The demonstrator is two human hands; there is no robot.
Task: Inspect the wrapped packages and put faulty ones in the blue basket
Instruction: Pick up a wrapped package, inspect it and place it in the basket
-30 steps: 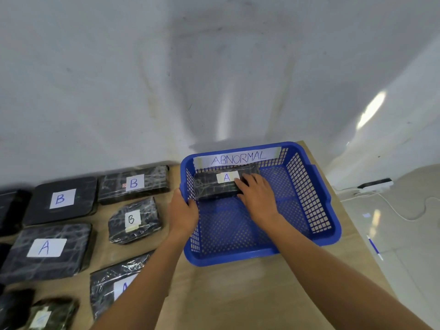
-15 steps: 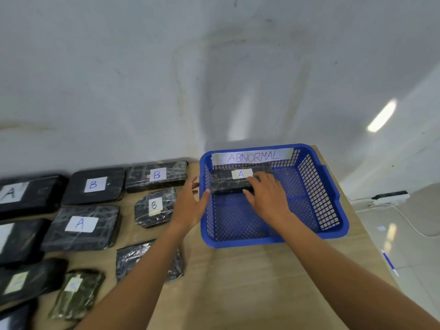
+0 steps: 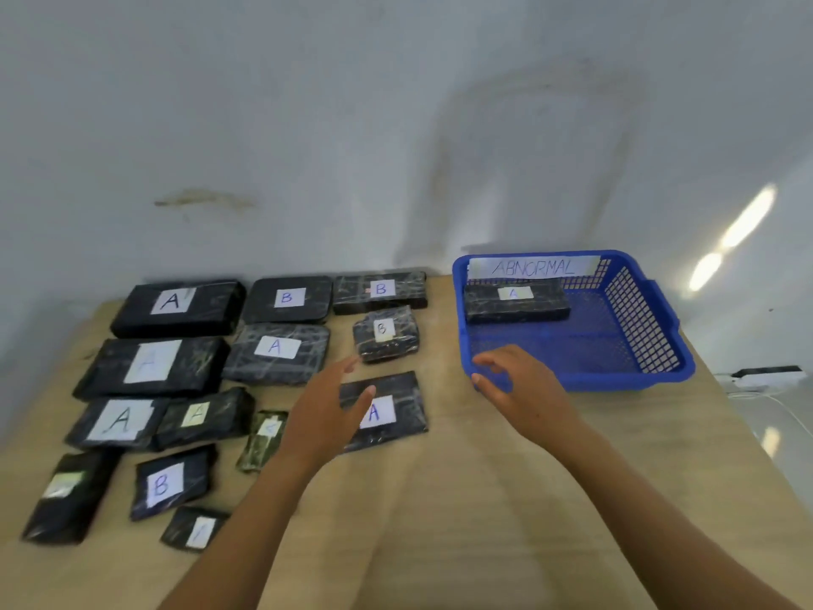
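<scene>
The blue basket with an ABNORMAL sign stands at the table's right back. One black wrapped package marked A lies inside along its far wall. Several black wrapped packages marked A or B lie in rows on the left, among them a flat A package and a small B package. My left hand hovers with relaxed fingers over the flat A package, holding nothing. My right hand hangs empty, fingers loosely curled, just in front of the basket's near left corner.
The wooden table reaches to a white wall at the back. Its right edge drops to a floor with a power strip and a white cable. A small greenish package lies left of my left wrist.
My right hand has let go of the A package and drawn back out of the basket. My left hand has left the basket's rim and moved left over the packages. The view has swung left.
</scene>
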